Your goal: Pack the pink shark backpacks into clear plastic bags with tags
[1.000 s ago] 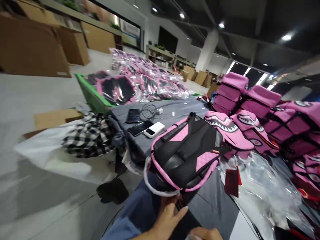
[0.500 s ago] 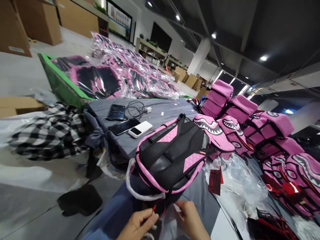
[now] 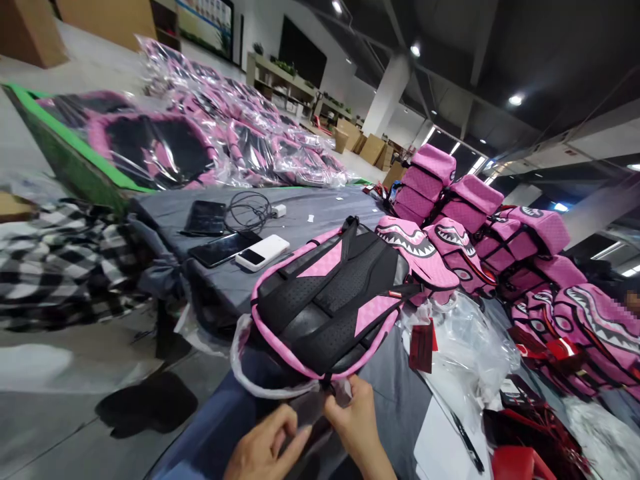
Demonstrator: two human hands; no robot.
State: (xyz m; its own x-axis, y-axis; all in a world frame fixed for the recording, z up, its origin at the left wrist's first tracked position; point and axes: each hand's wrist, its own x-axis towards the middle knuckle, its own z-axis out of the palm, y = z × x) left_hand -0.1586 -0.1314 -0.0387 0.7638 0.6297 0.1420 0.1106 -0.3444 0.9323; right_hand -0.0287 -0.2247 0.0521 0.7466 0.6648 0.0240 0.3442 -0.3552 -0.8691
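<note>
The black-and-pink backpack (image 3: 333, 300) lies straps-up on the grey-covered table (image 3: 325, 203), right in front of the person. At its six o'clock, the right hand (image 3: 354, 419) has finger and thumb pinched on some clear film (image 3: 343, 392); the left hand (image 3: 267, 443), half open, grips nothing I can see. A white power bank (image 3: 263, 253) sits at ten o'clock, stacked pink bags (image 3: 429, 175) at two.

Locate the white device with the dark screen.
In the head view, the white device lies left of centre on the grey-covered table, between the black phone and the pink-trimmed black backpack.
</note>
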